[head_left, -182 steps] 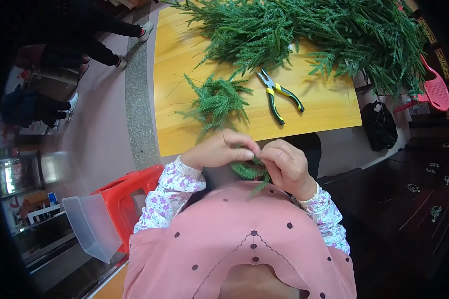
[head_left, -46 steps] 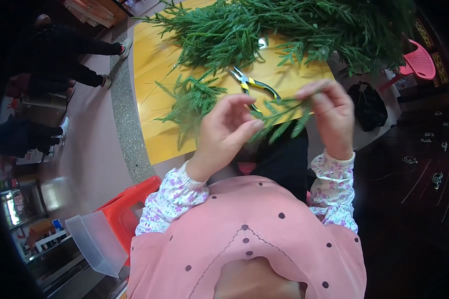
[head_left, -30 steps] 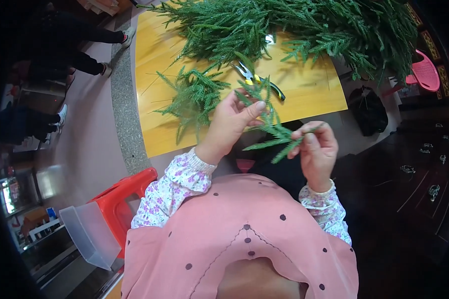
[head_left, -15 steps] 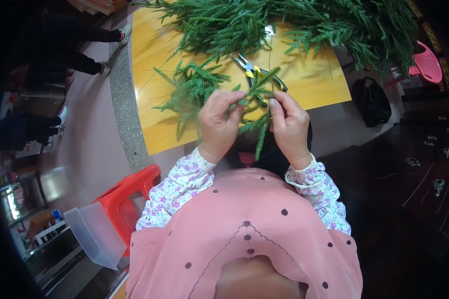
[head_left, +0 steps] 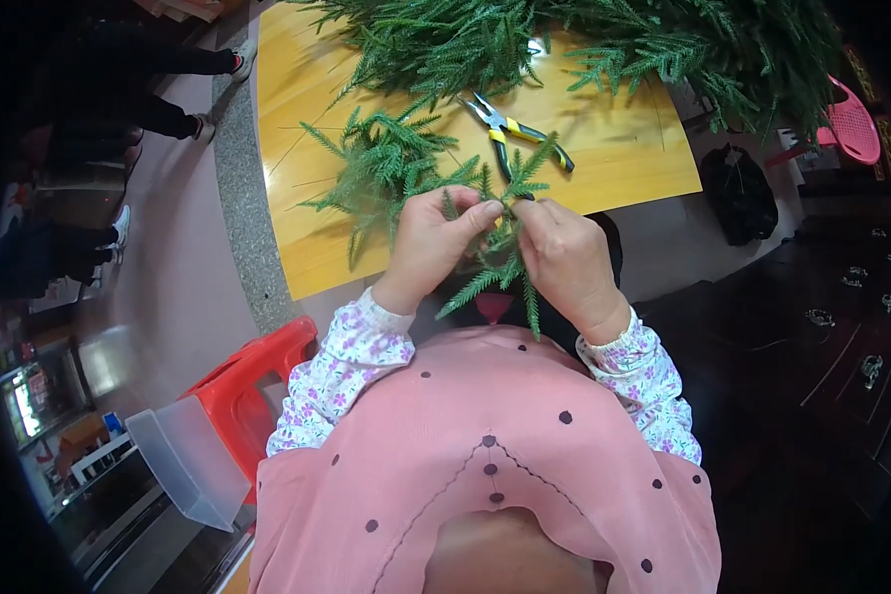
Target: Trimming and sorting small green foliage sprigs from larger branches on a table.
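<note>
Between my two hands, over the near edge of the table, is a green artificial pine sprig [head_left: 510, 269] with several needled arms pointing up and down. My left hand [head_left: 434, 241] pinches it near its middle with thumb and fingers. Close beside it, my right hand [head_left: 570, 259] is closed at the sprig's centre, its back turned up and its fingertips mostly hidden. Just beyond the hands lie pliers [head_left: 502, 123] with yellow and black handles, jaws pointing away. A small pile of loose green sprigs [head_left: 381, 163] rests left of the pliers.
A large heap of green branches [head_left: 445, 49] covers the far side of the yellow table [head_left: 307, 238]. A red stool [head_left: 243, 396] and a clear plastic bin [head_left: 183, 460] stand at my left. A black bag [head_left: 738, 198] and a pink chair [head_left: 849, 124] are at the right.
My right hand has turned over, knuckles up, and come nearer to my left. The sprig has tilted and shifted slightly down with the hands.
</note>
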A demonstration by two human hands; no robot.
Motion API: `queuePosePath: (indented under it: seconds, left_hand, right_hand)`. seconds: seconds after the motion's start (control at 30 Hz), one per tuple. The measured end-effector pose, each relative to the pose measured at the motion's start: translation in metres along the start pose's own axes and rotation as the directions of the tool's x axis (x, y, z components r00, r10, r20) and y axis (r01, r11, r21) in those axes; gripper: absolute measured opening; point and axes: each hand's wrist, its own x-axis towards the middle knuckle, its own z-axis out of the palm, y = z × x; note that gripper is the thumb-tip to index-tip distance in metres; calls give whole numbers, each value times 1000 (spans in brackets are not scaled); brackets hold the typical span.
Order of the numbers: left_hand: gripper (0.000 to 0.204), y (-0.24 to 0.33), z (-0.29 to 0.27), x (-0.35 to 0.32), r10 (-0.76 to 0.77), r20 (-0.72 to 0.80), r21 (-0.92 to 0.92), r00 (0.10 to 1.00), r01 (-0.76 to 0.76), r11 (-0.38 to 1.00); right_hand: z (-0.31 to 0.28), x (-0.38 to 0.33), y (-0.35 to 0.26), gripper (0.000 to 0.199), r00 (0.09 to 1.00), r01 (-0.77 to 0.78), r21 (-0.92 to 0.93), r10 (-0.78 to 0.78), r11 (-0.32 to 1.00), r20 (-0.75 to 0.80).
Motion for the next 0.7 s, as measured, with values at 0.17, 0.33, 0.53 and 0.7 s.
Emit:
queuePosePath:
  seconds: [0.17,0.33,0.53,0.7]
  left_hand:
    - [16,-1,-2,2,-153,125,-202,980,177,963]
    - [15,2,-9,6,-147,217,-103,965,173,980]
    - [14,13,-3,1,-37,92,96,995,28,995]
    - [13,6,-6,2,-25,91,199,996,7,980]
  right_hand:
    - [-3,-4,0,16,992,78,-126,-64,989,111]
    - [-1,-5,-3,18,988,132,-197,-114,971,103]
    - [7,4,0,24,913,292,-310,-360,905,-190]
    - [13,3,4,28,897,353,-278,-407,893,-170]
